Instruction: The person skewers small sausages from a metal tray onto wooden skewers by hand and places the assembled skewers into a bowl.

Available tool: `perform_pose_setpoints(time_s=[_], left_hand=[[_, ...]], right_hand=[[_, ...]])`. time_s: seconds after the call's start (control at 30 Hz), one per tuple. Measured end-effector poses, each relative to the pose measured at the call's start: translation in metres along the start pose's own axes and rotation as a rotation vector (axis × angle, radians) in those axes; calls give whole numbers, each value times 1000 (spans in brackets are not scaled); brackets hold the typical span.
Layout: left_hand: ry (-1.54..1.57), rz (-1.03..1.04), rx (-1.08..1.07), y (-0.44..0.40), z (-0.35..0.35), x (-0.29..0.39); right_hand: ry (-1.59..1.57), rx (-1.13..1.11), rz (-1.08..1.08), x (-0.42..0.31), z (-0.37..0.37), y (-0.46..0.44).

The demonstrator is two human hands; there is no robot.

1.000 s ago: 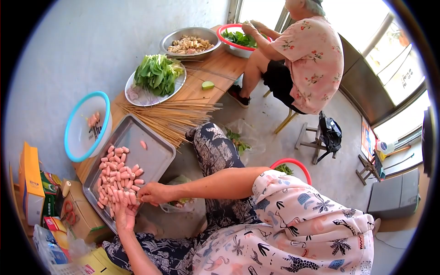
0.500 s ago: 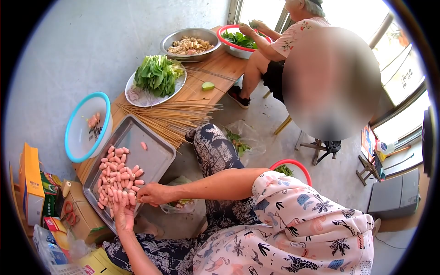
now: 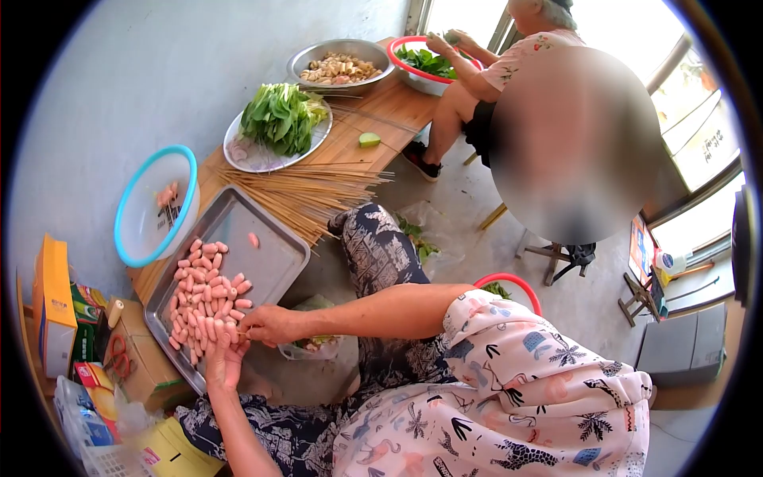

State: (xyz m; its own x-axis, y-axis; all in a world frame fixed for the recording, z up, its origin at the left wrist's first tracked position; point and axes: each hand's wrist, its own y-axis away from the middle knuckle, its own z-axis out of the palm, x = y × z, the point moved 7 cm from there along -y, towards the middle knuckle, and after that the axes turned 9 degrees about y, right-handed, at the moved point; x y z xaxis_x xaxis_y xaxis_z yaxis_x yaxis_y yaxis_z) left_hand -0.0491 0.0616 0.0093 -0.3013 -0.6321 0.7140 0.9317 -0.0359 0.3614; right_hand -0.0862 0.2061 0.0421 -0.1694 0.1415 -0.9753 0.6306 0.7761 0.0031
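Pink mini sausages [image 3: 208, 282] lie heaped in a grey metal tray [image 3: 266, 230]; one sits apart near its far side. My left hand [image 3: 225, 367] is closed over the tray's near edge, its fingers holding a short row of sausages side by side. Against that row my right hand [image 3: 274, 326] is closed in a pinch. Between its fingertips is what looks like the end of a thin bamboo skewer, mostly hidden by the fingers. A spread of loose bamboo skewers [image 3: 310, 191] lies on the table beyond the tray.
A blue-rimmed bowl [image 3: 125, 226] stands left of the tray. Farther along the wooden table [image 3: 389, 119] are a plate of greens [image 3: 282, 119], a cut green piece [image 3: 369, 140] and a metal bowl [image 3: 296, 65]. Another person handles leaves above a red-rimmed basin [image 3: 395, 57]. Boxes [image 3: 147, 366] stand at lower left.
The whole view has shifted slightly, so the table and tray appear higher. Both hands keep nearly the same place and grip at the row of sausages.
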Motion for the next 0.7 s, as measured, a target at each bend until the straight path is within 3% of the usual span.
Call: perform_pose_setpoints(time_s=[0.07,0.17,0.23,0.27,0.4,0.7], left_hand=[[4,-26,-117,1,9,-1],[1,-44,-108,-8,-9,-7],[59,119,2,0,10,1],[35,104,-26,-5,3,-3],[-21,88,-138,-6,29,5],[30,11,-111,-8,19,3]], right_hand=[[24,-11,25,-1,-1,1],[8,-35,39,-2,-1,2],[112,27,-224,10,6,-9],[50,59,-347,7,4,-7],[-99,-15,69,0,-4,6],[-68,-5,160,3,-14,3]])
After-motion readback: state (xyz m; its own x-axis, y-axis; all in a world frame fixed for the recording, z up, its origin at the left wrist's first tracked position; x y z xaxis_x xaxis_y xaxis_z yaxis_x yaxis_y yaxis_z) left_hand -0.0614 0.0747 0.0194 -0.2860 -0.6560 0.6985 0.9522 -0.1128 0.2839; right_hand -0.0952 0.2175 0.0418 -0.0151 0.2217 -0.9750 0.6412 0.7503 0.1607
